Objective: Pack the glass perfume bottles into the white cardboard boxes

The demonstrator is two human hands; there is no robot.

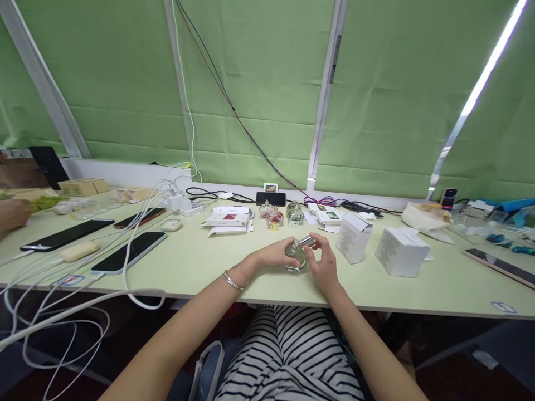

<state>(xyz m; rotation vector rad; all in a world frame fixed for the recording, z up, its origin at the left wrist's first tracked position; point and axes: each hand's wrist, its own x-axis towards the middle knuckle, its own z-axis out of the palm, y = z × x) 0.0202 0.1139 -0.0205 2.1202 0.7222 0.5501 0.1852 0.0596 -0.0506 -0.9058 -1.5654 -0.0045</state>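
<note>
Near the front middle of the table, my left hand [281,253] is wrapped round a round glass bottle [296,257] that looks like a perfume bottle with greenish contents. Just right of its neck, my right hand [322,260] pinches a small shiny silver cap [308,241] between thumb and fingers, tilted beside the bottle top. Behind my hands stand glass bottles with red contents [273,216] and others with green contents [295,213]. Two white boxes, one upright [354,238] and one wider [402,252], stand to the right of my right hand.
Flattened white cartons [228,220] lie behind left, and more cartons [326,216] behind right. Phones, one pale-edged [129,253], and white charging cables [146,211] cover the left side, some hanging over the edge. Another person's hand [14,214] shows at far left.
</note>
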